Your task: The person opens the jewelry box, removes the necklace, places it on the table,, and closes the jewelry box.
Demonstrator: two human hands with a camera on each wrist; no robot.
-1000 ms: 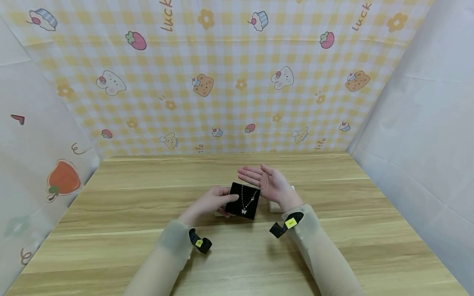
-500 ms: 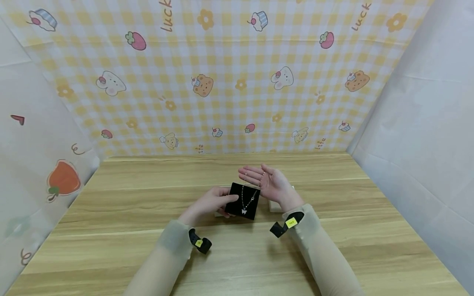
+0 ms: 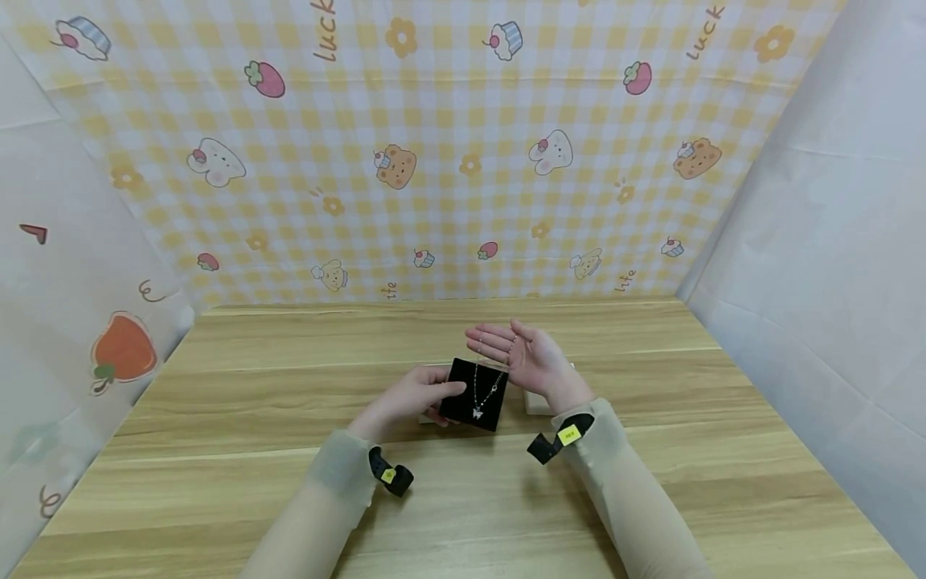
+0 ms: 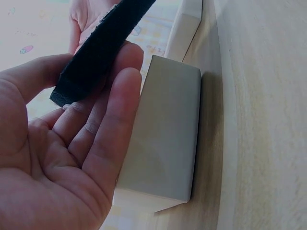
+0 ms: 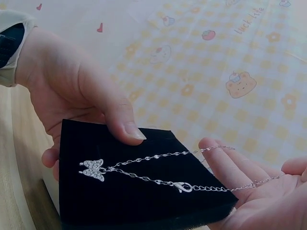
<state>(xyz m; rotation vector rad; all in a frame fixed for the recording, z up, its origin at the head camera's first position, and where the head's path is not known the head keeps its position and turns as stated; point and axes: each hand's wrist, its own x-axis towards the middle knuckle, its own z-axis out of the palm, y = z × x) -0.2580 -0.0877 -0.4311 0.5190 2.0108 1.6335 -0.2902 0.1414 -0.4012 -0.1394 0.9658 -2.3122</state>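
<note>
My left hand (image 3: 415, 396) pinches a black square pad (image 3: 486, 415), thumb on top and fingers beneath. In the right wrist view, a silver necklace (image 5: 144, 158) lies across the pad (image 5: 110, 203), its butterfly pendant (image 5: 93, 170) near the left thumb and its clasp (image 5: 183, 187) toward the far edge. The chain runs over the pad's edge onto the fingers of my right hand (image 5: 273, 206), which is palm up with fingers extended beside the pad. From the left wrist, the pad (image 4: 96, 57) appears edge-on between thumb and fingers of the left hand (image 4: 62, 158).
A white box (image 4: 160, 134) stands on the wooden table (image 3: 448, 515) beneath the left hand and pad. Another white box (image 3: 537, 404) is partly behind the right wrist. A checked cloth (image 3: 434, 217) hangs at the table's back, with pale cloths on both sides.
The chain's left strand and pendant have shifted slightly right on the pad, and the pad has tipped a little. Both hands keep nearly the same place.
</note>
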